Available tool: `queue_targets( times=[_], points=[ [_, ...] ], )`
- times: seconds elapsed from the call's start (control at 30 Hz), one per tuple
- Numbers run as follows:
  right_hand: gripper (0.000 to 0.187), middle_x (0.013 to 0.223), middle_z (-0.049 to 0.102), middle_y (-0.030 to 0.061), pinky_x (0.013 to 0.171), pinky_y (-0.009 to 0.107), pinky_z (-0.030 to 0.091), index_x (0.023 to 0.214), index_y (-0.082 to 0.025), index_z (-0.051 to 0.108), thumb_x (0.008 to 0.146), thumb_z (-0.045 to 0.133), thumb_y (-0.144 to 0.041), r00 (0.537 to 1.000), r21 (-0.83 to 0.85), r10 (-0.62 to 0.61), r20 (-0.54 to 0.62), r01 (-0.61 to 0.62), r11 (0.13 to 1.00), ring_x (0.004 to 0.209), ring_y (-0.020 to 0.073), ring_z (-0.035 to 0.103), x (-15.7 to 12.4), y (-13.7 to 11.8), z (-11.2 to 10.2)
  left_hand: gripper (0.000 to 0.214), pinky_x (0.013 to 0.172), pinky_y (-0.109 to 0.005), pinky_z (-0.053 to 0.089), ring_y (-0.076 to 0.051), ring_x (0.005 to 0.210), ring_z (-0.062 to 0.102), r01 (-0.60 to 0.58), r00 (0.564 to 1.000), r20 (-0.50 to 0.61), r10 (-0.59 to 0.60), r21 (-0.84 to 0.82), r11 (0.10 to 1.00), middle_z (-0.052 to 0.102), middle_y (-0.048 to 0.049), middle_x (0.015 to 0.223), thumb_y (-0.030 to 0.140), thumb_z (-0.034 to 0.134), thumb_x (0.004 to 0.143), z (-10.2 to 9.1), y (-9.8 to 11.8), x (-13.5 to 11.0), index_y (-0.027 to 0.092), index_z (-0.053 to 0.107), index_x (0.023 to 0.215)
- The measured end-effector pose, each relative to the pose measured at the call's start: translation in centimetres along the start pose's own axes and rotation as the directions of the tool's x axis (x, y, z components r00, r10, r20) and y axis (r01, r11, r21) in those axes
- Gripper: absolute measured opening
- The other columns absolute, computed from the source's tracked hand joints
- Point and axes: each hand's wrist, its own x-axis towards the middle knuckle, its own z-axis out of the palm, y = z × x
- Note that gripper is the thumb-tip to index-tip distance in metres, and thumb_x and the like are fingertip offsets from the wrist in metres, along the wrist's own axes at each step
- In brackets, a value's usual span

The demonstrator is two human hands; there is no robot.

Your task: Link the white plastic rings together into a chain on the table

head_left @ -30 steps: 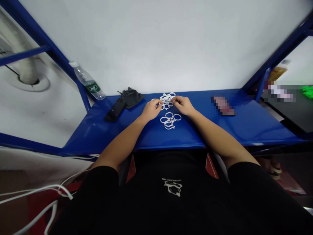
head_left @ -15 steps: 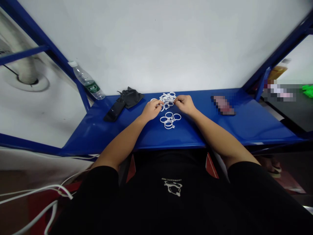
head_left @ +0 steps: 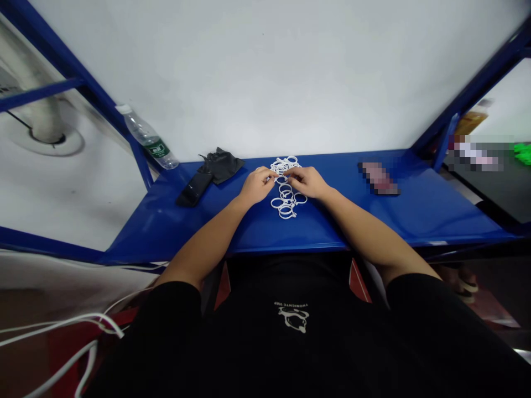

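Note:
Two groups of white plastic rings with small eyelets, like curtain rings, lie on the blue tabletop. The farther pile (head_left: 284, 163) is heaped near the wall, and a smaller nearer group (head_left: 286, 210) overlaps itself closer to me. My left hand (head_left: 258, 186) is at the left edge of the far pile, thumb and fingers pinched at a white ring (head_left: 281, 179). From the right, my right hand (head_left: 309, 181) meets the same ring with closed fingertips. The fingers partly cover the ring, so its exact hold is hard to see.
Left of the hands lie a black phone-like slab (head_left: 194, 188) and a crumpled black plastic bag (head_left: 224, 165). A clear water bottle (head_left: 151, 141) leans by the blue frame post. A blurred-out flat object (head_left: 379, 178) rests on the right side. The white wall (head_left: 265, 83) rises behind the table.
My right hand has moved left and slightly nearer, from the far pile's right edge to beside my left hand. My left hand has hardly moved. A ring now shows between the fingertips.

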Motion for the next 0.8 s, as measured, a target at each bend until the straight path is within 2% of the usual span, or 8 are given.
queue_targets(
  times=[0.13, 0.3, 0.57, 0.67, 0.8],
  points=[
    [0.037, 0.107, 0.089, 0.0102, 0.082, 0.035, 0.055, 0.121, -0.017, 0.088, 0.097, 0.062, -0.026, 0.997, -0.026, 0.071, -0.002, -0.071, 0.997, 0.084, 0.0228, 0.075, 0.2, 1.4, 0.0, 0.033, 0.096, -0.035, 0.061, -0.021, 0.095, 0.074, -0.002, 1.000, 0.013, 0.002, 0.026, 1.000, 0.082, -0.0066, 0.114, 0.007, 0.061, 0.098, -0.2, 0.2, 0.1, 0.022, 0.089, 0.110],
    [0.035, 0.119, 0.089, 0.0112, 0.091, 0.037, 0.058, 0.120, -0.020, 0.089, 0.098, 0.063, -0.023, 0.999, -0.006, 0.044, 0.012, -0.044, 0.999, 0.094, 0.0243, 0.077, 0.4, 1.9, 0.4, 0.035, 0.105, -0.039, 0.061, -0.023, 0.104, 0.076, -0.010, 0.998, 0.065, 0.007, 0.049, 0.999, 0.083, -0.0055, 0.111, 0.007, 0.060, 0.095, -0.5, 0.7, 0.2, 0.023, 0.089, 0.101],
    [0.034, 0.122, 0.088, 0.0117, 0.099, 0.040, 0.060, 0.123, -0.020, 0.089, 0.096, 0.067, -0.019, 0.997, -0.049, 0.056, 0.051, -0.053, 0.997, 0.104, 0.0271, 0.079, 0.5, 2.6, 0.9, 0.034, 0.106, -0.041, 0.061, -0.025, 0.106, 0.077, -0.040, 0.990, 0.138, 0.030, 0.065, 0.997, 0.083, -0.0058, 0.108, 0.008, 0.057, 0.093, -0.4, 0.8, 0.3, 0.023, 0.087, 0.090],
    [0.035, 0.119, 0.088, 0.0122, 0.099, 0.040, 0.060, 0.125, -0.019, 0.088, 0.097, 0.067, -0.020, 0.997, -0.064, 0.047, 0.058, -0.043, 0.997, 0.105, 0.0274, 0.078, 0.6, 3.0, 1.0, 0.030, 0.096, -0.038, 0.061, -0.023, 0.095, 0.077, -0.029, 0.987, 0.159, 0.021, 0.043, 0.999, 0.084, -0.0053, 0.103, 0.008, 0.058, 0.093, -0.4, 0.7, 0.0, 0.022, 0.085, 0.094],
    [0.038, 0.124, 0.085, 0.0132, 0.103, 0.041, 0.059, 0.130, -0.019, 0.086, 0.097, 0.067, -0.017, 0.995, -0.114, 0.034, 0.097, -0.023, 0.993, 0.113, 0.0281, 0.078, 0.7, 3.5, 1.3, 0.033, 0.071, -0.031, 0.053, -0.015, 0.063, 0.063, 0.050, 0.975, 0.221, -0.032, -0.076, 0.996, 0.087, -0.0034, 0.103, 0.010, 0.062, 0.094, -0.4, 1.0, -0.7, 0.021, 0.079, 0.120]
  ],
)
